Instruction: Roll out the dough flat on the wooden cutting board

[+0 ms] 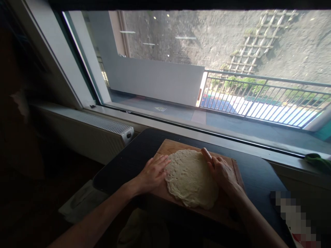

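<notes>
A flat, roughly round sheet of dough lies on a wooden board. My left hand rests with its fingers stretched out and the fingertips on the dough's left edge. On the opposite side, my right hand is closed around a short wooden rolling pin. One end of the pin points up and away from me at the dough's upper right edge. The rest of the pin is hidden under my palm. The dough has an uneven rim and small dents on its surface.
Under the board is a dark table with rounded corners. Beyond it runs a window sill below a large window. A white radiator stands to the left. Some green cloth-like item lies on the sill at right.
</notes>
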{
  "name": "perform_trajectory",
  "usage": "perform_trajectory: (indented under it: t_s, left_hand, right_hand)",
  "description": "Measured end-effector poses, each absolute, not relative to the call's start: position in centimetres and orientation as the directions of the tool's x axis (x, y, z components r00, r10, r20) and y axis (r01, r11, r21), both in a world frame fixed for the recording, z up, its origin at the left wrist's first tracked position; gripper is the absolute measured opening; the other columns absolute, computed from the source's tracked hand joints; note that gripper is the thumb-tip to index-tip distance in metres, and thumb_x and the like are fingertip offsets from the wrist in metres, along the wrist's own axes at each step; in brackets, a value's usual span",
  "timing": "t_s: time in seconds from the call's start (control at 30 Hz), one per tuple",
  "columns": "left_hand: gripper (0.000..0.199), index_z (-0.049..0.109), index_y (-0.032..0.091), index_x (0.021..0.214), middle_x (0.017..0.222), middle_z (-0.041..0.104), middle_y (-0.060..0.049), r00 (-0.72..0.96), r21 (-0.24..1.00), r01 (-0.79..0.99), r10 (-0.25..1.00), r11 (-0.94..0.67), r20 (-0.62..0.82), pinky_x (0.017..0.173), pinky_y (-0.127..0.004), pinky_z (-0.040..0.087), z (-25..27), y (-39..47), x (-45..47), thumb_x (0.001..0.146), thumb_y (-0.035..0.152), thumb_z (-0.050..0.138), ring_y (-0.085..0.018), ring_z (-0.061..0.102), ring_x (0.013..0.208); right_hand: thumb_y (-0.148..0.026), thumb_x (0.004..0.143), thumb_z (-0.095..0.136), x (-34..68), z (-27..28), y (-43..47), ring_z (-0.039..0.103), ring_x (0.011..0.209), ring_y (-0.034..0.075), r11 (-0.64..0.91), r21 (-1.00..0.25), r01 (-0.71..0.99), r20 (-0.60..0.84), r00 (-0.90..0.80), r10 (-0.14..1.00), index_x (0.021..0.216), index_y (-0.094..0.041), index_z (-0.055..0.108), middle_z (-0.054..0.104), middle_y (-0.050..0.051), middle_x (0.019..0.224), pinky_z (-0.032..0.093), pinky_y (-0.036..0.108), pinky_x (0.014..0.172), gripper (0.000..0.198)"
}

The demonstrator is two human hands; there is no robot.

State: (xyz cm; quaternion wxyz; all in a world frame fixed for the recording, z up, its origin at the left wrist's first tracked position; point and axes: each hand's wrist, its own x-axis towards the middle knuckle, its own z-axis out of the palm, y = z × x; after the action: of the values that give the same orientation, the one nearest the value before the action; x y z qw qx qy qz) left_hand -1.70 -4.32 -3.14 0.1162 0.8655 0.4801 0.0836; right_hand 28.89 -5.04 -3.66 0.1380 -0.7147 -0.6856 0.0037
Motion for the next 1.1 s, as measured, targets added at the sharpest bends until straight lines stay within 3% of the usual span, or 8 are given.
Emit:
perform_trajectory:
  t_s: [0.17,0.37,0.5,0.67,0.8,1.1]
  left_hand:
    - [0.055,0.03,0.023,0.144,0.153,0.022,-0.008,0.457,0.225,0.864,0.889,-0.45,0.022,0.113,-0.05,0.013,-4.9,-5.6,-1.8,0.094,0.046,0.03,-0.022,0.014,0.142]
    - [0.064,0.028,0.02,0.145,0.153,0.022,-0.008,0.489,0.163,0.856,0.87,-0.491,0.056,0.113,-0.05,0.011,-5.3,-5.9,-1.0,0.092,0.057,0.027,-0.023,0.015,0.142]
    - [0.061,0.031,0.017,0.144,0.152,0.023,-0.009,0.474,0.122,0.864,0.87,-0.489,0.137,0.115,-0.049,0.007,-5.0,-7.1,-0.6,0.095,0.052,0.024,-0.023,0.016,0.142]
    - [0.061,0.022,0.019,0.147,0.153,0.022,-0.007,0.594,0.152,0.779,0.794,-0.608,0.127,0.115,-0.049,0.007,-5.9,-9.9,-0.2,0.095,0.052,0.023,-0.024,0.02,0.14]
    - [0.066,0.017,0.021,0.148,0.153,0.019,-0.008,0.578,0.162,0.79,0.806,-0.592,0.129,0.115,-0.05,0.005,-6.3,-10.5,-0.1,0.093,0.057,0.026,-0.026,0.018,0.141]
    - [0.071,0.03,0.015,0.144,0.152,0.024,-0.011,0.489,0.142,0.857,0.869,-0.495,0.076,0.114,-0.05,0.004,-5.1,-6.7,-0.4,0.092,0.061,0.019,-0.024,0.018,0.141]
  right_hand:
    - [-0.034,0.091,0.042,28.9,-3.8,-5.1,0.056,0.097,0.02,-0.021,-0.209,0.978,0.187,0.061,0.98,0.111,-0.022,0.061,0.061,0.007,0.103,0.039,0.029,0.081,0.03]
    - [-0.034,0.091,0.042,29.0,-3.9,-5.1,0.056,0.097,0.021,-0.007,-0.204,0.979,0.19,0.046,0.981,0.117,-0.023,0.059,0.061,0.007,0.104,0.04,0.03,0.079,0.033]
    - [-0.033,0.091,0.042,29.0,-3.7,-5.2,0.056,0.098,0.021,-0.003,-0.198,0.98,0.198,0.043,0.979,0.119,-0.024,0.059,0.062,0.007,0.106,0.04,0.029,0.079,0.033]
    - [-0.034,0.092,0.042,28.8,-3.5,-5.2,0.055,0.1,0.02,-0.01,-0.195,0.981,0.192,0.048,0.98,0.118,-0.023,0.059,0.061,0.007,0.108,0.04,0.029,0.081,0.033]
    - [-0.034,0.092,0.041,28.8,-3.4,-5.2,0.055,0.1,0.02,-0.021,-0.204,0.979,0.183,0.059,0.981,0.117,-0.024,0.059,0.061,0.007,0.107,0.039,0.028,0.081,0.033]
    - [-0.034,0.092,0.041,28.9,-3.6,-5.2,0.055,0.102,0.02,-0.007,-0.205,0.979,0.191,0.047,0.98,0.124,-0.025,0.055,0.061,0.006,0.108,0.039,0.028,0.082,0.036]
